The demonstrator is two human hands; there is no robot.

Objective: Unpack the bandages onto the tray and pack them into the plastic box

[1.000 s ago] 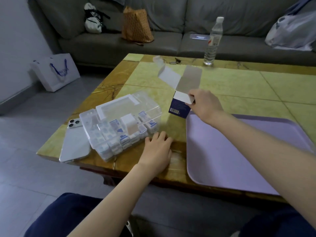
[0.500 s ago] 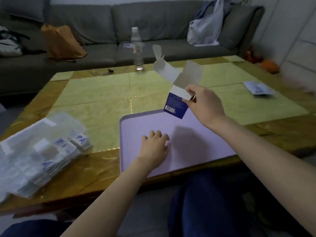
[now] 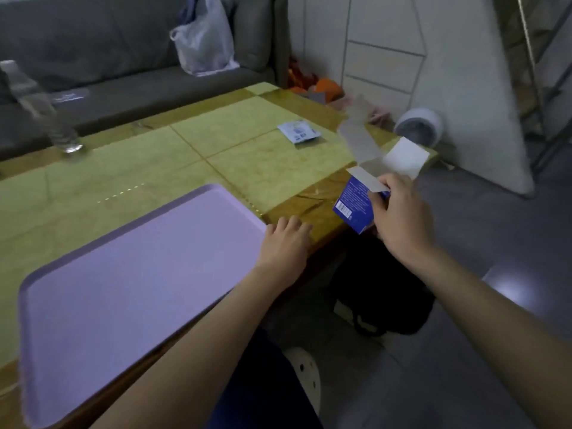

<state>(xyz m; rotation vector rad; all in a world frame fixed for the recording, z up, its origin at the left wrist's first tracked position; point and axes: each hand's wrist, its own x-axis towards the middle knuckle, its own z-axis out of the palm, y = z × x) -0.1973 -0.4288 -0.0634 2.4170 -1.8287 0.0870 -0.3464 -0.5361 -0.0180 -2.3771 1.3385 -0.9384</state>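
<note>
While right hand (image 3: 399, 215) grips blue box (image 3: 354, 205), print unreadable; left hand (image 3: 286, 246) flat, spread.

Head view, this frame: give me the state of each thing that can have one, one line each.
Bandage box: flaps open, tilted, held off the table's edge.
Right hand: gripping the bandage box.
Left hand: flat on the table edge beside the tray, holding nothing.
Tray: lying flat, nothing on it.
Water bottle: upright, blurred.
Small packet: lying flat on the table.
</note>
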